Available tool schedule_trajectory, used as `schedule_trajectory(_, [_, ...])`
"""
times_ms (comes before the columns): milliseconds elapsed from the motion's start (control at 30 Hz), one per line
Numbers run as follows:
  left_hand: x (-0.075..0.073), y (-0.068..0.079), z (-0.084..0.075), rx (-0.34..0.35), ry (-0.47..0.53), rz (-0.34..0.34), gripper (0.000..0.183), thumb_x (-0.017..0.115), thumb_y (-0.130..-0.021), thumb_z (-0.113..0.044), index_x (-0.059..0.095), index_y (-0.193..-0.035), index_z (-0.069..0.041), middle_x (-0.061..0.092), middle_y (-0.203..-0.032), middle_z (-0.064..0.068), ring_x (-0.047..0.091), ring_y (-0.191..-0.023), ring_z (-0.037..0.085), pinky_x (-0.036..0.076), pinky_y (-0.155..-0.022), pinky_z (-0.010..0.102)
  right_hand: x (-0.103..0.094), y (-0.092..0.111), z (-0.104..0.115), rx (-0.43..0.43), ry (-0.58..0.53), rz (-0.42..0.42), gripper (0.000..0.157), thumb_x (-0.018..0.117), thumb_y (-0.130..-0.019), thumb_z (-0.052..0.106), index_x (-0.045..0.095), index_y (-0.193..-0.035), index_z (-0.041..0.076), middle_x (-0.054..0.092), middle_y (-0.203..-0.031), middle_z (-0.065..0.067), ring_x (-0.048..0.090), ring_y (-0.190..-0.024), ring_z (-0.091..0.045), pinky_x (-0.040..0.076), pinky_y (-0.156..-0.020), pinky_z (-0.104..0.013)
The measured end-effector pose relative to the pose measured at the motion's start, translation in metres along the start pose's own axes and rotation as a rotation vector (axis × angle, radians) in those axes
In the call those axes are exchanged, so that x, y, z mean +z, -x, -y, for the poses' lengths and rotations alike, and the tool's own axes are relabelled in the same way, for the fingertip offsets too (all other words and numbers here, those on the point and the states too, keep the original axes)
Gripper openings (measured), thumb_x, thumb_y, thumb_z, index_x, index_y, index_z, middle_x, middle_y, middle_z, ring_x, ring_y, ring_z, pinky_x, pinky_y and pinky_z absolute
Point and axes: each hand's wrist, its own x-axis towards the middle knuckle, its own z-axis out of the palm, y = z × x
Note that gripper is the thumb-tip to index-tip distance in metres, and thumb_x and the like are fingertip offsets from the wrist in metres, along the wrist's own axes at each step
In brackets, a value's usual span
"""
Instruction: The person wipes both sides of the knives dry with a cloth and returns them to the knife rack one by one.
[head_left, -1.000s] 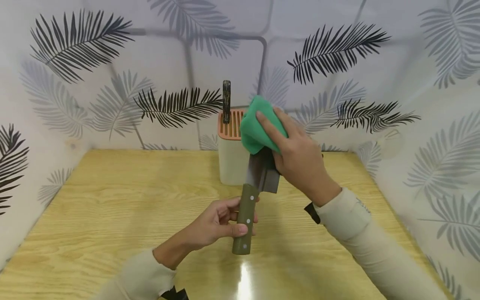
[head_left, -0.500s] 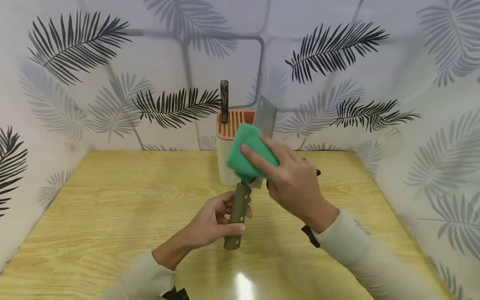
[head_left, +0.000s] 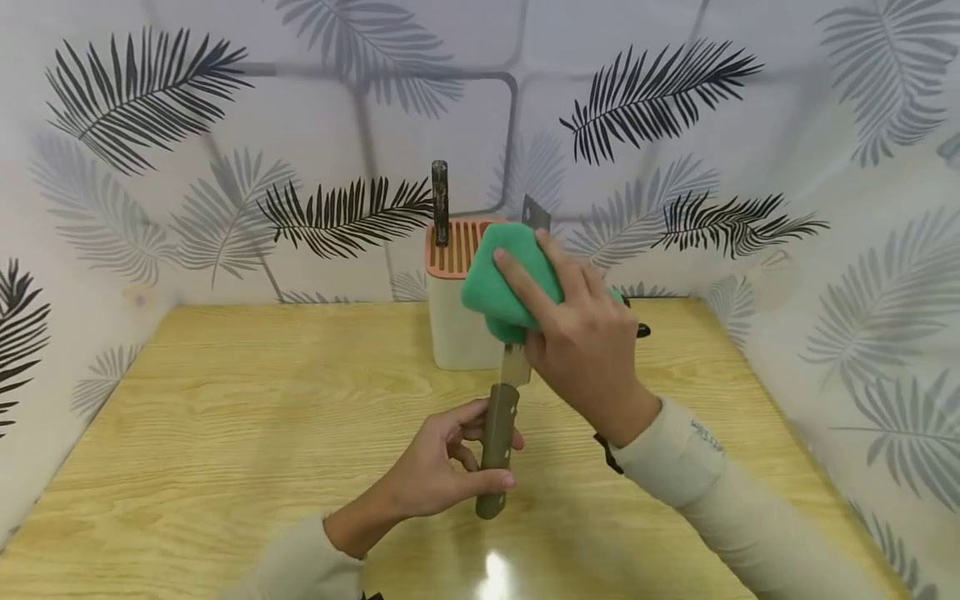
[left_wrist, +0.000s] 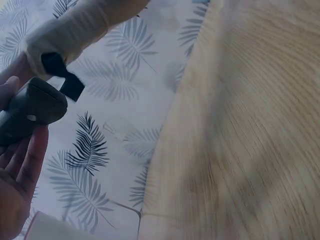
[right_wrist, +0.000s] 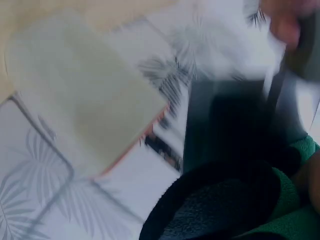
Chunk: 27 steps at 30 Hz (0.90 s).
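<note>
A cleaver with an olive-green riveted handle [head_left: 498, 437] is held up at the centre of the head view, its blade pointing away. My left hand [head_left: 429, 468] grips that handle, thumb along the near side. Folded over the blade is a green cloth [head_left: 512, 279], gripped in my right hand [head_left: 588, 350]. Only the blade's far corner [head_left: 536, 213] and a short stretch by the handle show past the cloth. The left wrist view catches the handle's butt end [left_wrist: 47, 102]. In the right wrist view the dark blade [right_wrist: 225, 115] appears blurred, above the cloth [right_wrist: 290, 220].
Behind the cleaver stands a white knife block [head_left: 461, 325] with an orange slotted top. A black-handled knife [head_left: 440, 204] is upright in one slot. Part of a small black object [head_left: 642, 330] shows behind my right hand. Leaf-patterned sheeting surrounds the wooden table [head_left: 262, 433].
The cloth first slid down the blade toward the handle, baring the far end, then moved back up partway. The cleaver has turned, and its handle has shifted slightly right since half a second ago.
</note>
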Motion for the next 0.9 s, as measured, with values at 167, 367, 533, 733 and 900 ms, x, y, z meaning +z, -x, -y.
schedule_trajectory(167, [0.001, -0.005, -0.001, 0.042, 0.017, -0.048, 0.058, 0.065, -0.098, -0.014, 0.042, -0.148, 0.002, 0.065, -0.116, 0.027, 0.074, -0.092, 0.014, 0.064, -0.069, 0.036, -0.001, -0.008, -0.006, 0.045, -0.023, 0.022, 0.056, 0.065, -0.086, 0.004, 0.062, -0.137, 0.026, 0.062, -0.135, -0.018, 0.065, -0.114, -0.041, 0.061, -0.063, -0.055])
schedule_trajectory(367, [-0.002, -0.012, -0.004, 0.075, 0.114, -0.075, 0.045, 0.044, -0.108, -0.022, 0.045, -0.141, 0.009, 0.056, -0.117, 0.032, 0.073, -0.09, 0.013, 0.063, -0.08, 0.036, -0.001, 0.005, 0.012, 0.018, -0.025, 0.004, 0.056, 0.068, -0.083, 0.004, 0.064, -0.135, 0.025, 0.065, -0.131, -0.018, 0.067, -0.109, -0.039, 0.062, -0.068, -0.054])
schedule_trajectory(533, [-0.005, -0.012, -0.005, 0.064, 0.157, -0.068, 0.051, 0.041, -0.109, -0.024, 0.04, -0.144, 0.012, 0.053, -0.123, 0.039, 0.069, -0.095, 0.002, 0.061, -0.084, 0.029, -0.002, 0.022, 0.027, 0.005, -0.047, -0.024, 0.056, 0.067, -0.081, 0.007, 0.064, -0.135, 0.022, 0.063, -0.13, -0.021, 0.067, -0.103, -0.04, 0.063, -0.066, -0.052])
schedule_trajectory(733, [-0.007, -0.013, -0.005, 0.024, 0.142, -0.16, 0.042, 0.062, -0.099, -0.012, 0.053, -0.132, 0.012, 0.067, -0.119, 0.002, 0.069, -0.101, 0.004, 0.06, -0.087, 0.028, 0.001, 0.027, 0.032, 0.031, -0.123, -0.018, 0.05, 0.062, -0.094, 0.048, 0.063, -0.137, 0.022, 0.059, -0.136, -0.019, 0.065, -0.108, -0.037, 0.063, -0.075, -0.05])
schedule_trajectory(900, [-0.008, -0.015, -0.009, -0.029, 0.219, -0.179, 0.05, 0.074, -0.09, -0.01, 0.053, -0.13, 0.013, 0.067, -0.109, -0.011, 0.072, -0.091, 0.009, 0.062, -0.08, 0.029, 0.004, 0.028, 0.033, -0.03, -0.145, -0.087, 0.047, 0.067, -0.094, 0.048, 0.067, -0.131, 0.021, 0.062, -0.131, -0.018, 0.066, -0.11, -0.036, 0.062, -0.083, -0.049])
